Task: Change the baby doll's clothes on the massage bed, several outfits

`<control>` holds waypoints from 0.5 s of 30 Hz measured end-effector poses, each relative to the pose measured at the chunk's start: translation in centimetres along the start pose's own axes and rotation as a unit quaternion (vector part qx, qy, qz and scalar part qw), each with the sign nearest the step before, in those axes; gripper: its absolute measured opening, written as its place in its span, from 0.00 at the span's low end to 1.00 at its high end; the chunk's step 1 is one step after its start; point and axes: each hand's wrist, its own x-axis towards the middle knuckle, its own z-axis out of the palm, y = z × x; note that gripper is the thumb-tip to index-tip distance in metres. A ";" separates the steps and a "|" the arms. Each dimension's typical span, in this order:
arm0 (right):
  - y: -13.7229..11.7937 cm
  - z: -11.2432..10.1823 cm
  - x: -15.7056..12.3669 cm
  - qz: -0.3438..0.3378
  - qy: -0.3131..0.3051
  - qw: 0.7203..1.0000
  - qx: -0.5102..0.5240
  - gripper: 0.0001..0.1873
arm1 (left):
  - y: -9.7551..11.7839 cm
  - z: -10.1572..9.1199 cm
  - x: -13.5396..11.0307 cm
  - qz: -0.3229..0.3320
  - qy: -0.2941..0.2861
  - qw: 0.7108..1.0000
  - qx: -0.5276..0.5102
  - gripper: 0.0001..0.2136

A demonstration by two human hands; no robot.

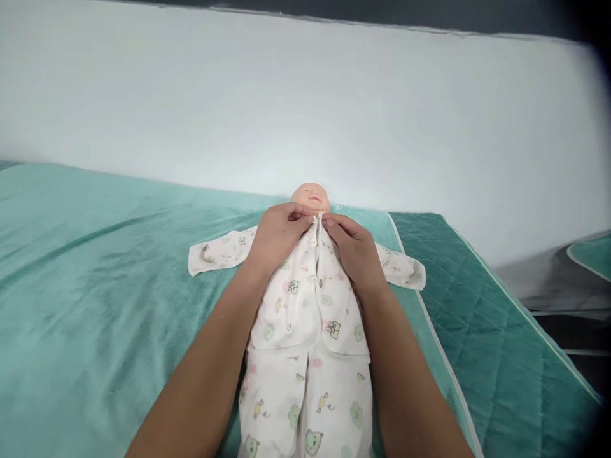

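Observation:
A baby doll (pixel 311 196) lies on its back on a teal blanket (pixel 95 267), its head toward the white wall. It wears a white printed top (pixel 305 299) and matching trousers (pixel 305 401), sleeves spread to both sides. My left hand (pixel 277 235) pinches the left edge of the top's collar just under the doll's chin. On the other side of the button line, my right hand (pixel 356 251) pinches the right edge of the collar. Both hands meet at the neck opening, fingers closed on the fabric.
A darker green quilted pad (pixel 482 331) lies under the blanket's right side, reaching the bed edge. A white wall (pixel 305 108) stands close behind the doll's head. Another teal pad's corner (pixel 594 254) shows at the far right.

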 end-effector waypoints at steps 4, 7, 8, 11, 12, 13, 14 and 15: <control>-0.3 0.0 0.0 0.007 0.006 0.999 -0.052 0.14 | -0.4 0.2 0.1 0.019 0.005 1.000 0.018 0.06; -0.4 0.1 0.0 0.014 -0.004 0.998 -0.065 0.14 | -0.8 0.4 0.2 0.034 0.013 0.999 0.017 0.05; -0.4 0.1 0.0 0.012 -0.008 0.998 -0.067 0.14 | -0.9 0.4 0.2 0.040 0.013 0.999 0.017 0.05; -0.2 0.1 0.1 0.010 -0.023 0.997 -0.071 0.14 | -0.8 0.5 0.1 0.045 0.004 0.999 0.021 0.06; -0.2 0.1 0.1 0.012 -0.028 0.997 -0.073 0.14 | -0.7 0.6 0.0 0.044 -0.001 0.999 0.023 0.07; -0.1 0.1 0.1 0.013 -0.033 0.997 -0.076 0.14 | -0.7 0.6 -0.1 0.041 -0.005 0.999 0.023 0.07; -0.1 0.0 0.1 0.014 -0.037 0.996 -0.077 0.14 | -0.6 0.6 -0.2 0.038 -0.007 0.999 0.023 0.08; -0.1 0.0 0.0 0.015 -0.042 0.996 -0.079 0.13 | -0.6 0.6 -0.3 0.034 -0.009 0.999 0.022 0.09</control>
